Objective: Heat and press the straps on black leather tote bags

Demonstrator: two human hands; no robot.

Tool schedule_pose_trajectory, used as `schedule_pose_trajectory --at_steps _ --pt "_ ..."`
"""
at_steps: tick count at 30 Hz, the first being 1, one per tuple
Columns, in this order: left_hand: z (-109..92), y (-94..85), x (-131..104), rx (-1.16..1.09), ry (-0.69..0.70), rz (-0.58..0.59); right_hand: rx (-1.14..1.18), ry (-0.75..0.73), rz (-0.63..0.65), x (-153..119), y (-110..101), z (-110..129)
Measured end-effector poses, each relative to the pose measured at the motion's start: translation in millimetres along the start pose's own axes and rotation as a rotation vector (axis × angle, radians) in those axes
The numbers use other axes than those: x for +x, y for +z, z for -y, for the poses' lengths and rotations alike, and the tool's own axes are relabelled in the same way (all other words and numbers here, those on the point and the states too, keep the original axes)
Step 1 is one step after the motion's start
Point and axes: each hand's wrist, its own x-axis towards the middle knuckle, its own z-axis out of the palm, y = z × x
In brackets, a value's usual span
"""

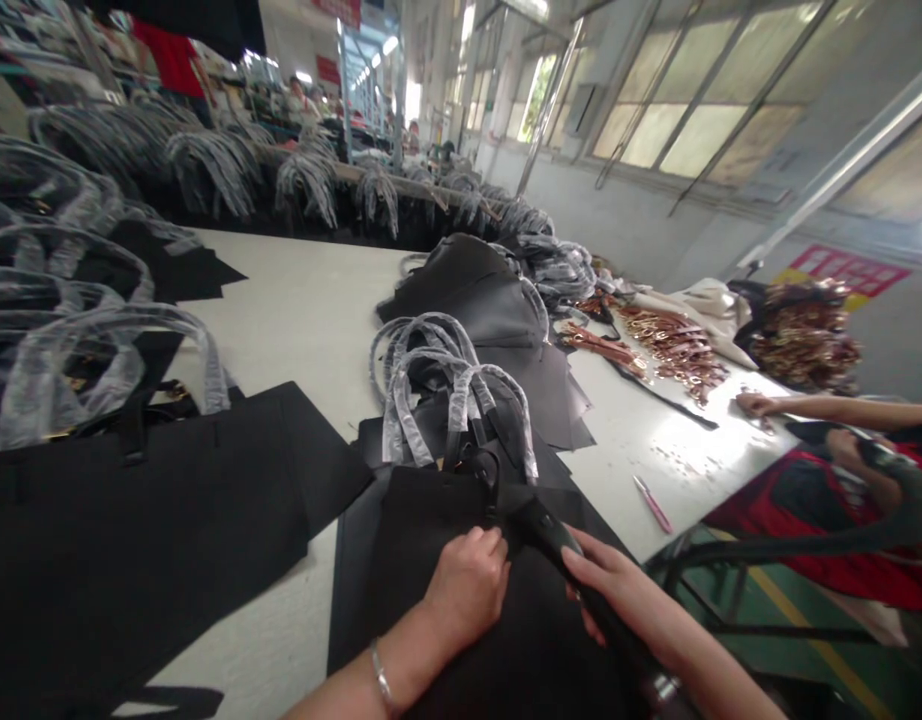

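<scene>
A black bag panel [423, 530] lies in front of me on a stack of similar pieces, its plastic-wrapped handles [431, 375] looping up at the far end. My left hand [472, 580] is closed at the lower end of a short black strap [489, 478] near the panel's top edge. A bracelet [381, 675] circles that wrist. My right hand [600, 575] is wrapped round a long black hand tool [547, 535] with a flat, wide head; its exact kind is unclear. The tool's head is close to the strap, just right of my left fingers.
More black bag pieces [228, 480] with wrapped handles lie at left, another pile [468, 285] ahead. Brown straps with metal clasps [671, 345] lie at right. A pink pen-like tool [654, 505] rests near the table edge. A co-worker's hand [757, 404] touches the table at right.
</scene>
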Motion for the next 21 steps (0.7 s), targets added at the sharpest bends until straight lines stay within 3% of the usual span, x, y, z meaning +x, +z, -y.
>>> schedule_pose_trajectory --at_steps 3,5,11,16,21 --pt "3.3 8.6 -6.3 0.035 0.099 -0.091 0.03 -0.153 -0.124 11.0 8.5 9.8" --pt "5.4 12.7 -11.2 0.044 0.171 -0.142 0.049 -0.181 -0.135 6.6 7.0 14.2" --pt "5.8 14.6 -17.8 0.08 0.255 -0.121 0.0 -0.006 0.063 -14.6 3.5 10.9" --pt "6.9 18.2 -16.6 0.098 0.324 -0.136 0.009 -0.007 0.164 14.8 27.2 19.4" --pt "7.3 16.3 -16.4 0.088 0.338 -0.222 0.067 -0.22 -0.035 33.8 36.0 39.9"
